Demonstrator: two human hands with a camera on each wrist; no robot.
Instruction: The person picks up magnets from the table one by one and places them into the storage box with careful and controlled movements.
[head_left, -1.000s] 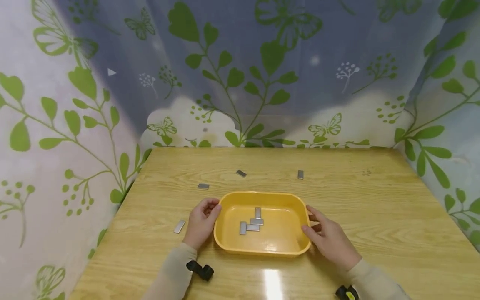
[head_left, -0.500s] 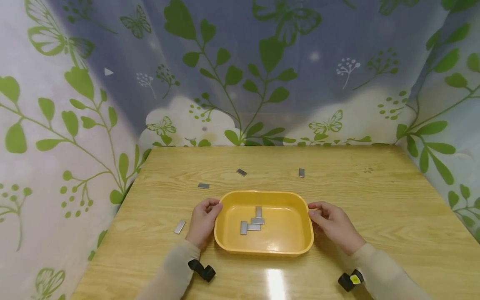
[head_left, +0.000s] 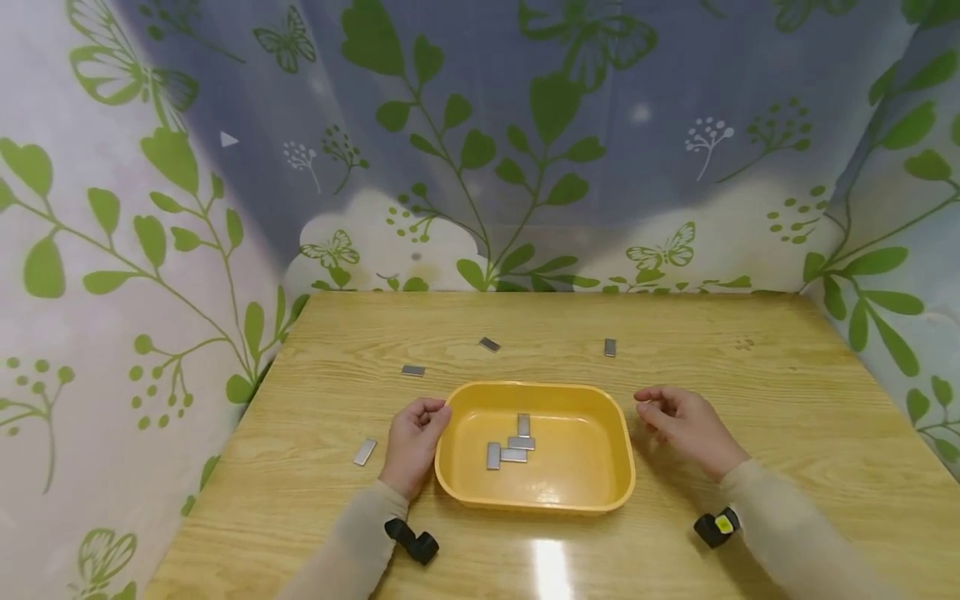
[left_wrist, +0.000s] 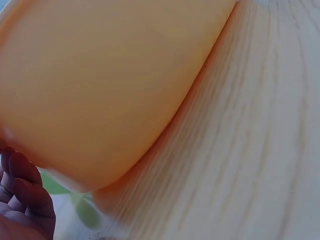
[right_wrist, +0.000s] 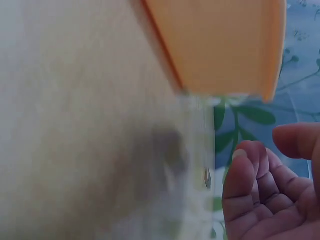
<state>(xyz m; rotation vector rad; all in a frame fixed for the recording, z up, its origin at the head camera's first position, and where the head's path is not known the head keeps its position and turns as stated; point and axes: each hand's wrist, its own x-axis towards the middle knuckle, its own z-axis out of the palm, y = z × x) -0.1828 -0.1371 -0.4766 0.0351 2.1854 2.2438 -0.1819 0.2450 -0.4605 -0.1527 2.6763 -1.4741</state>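
A yellow rectangular tub (head_left: 577, 471) with rounded corners stands on the wooden table. My left hand (head_left: 411, 446) grips its left rim, thumb on the edge and the fingers curled against the outer wall, as the fingers (left_wrist: 30, 187) in the left wrist view also show. Off the tub's right side, my right hand (head_left: 692, 427) holds nothing; its fingers are loosely bent, with a gap between thumb and fingertips (right_wrist: 240, 172) in the right wrist view. Inside the tub lie several small flat grey bars, among them an upright-lying one (head_left: 493, 456) and a crosswise one (head_left: 521, 443).
More grey bars lie loose on the table (head_left: 787, 400): one left of my left hand (head_left: 365, 452), one behind the tub's left corner (head_left: 413, 370), one farther back (head_left: 490, 343) and one at the back right (head_left: 610, 347). A leaf-patterned curtain (head_left: 480, 150) surrounds the table.
My right hand has let go of the tub's right rim and moved away to the right. My left hand keeps its grip on the left rim. The bars lie as before.
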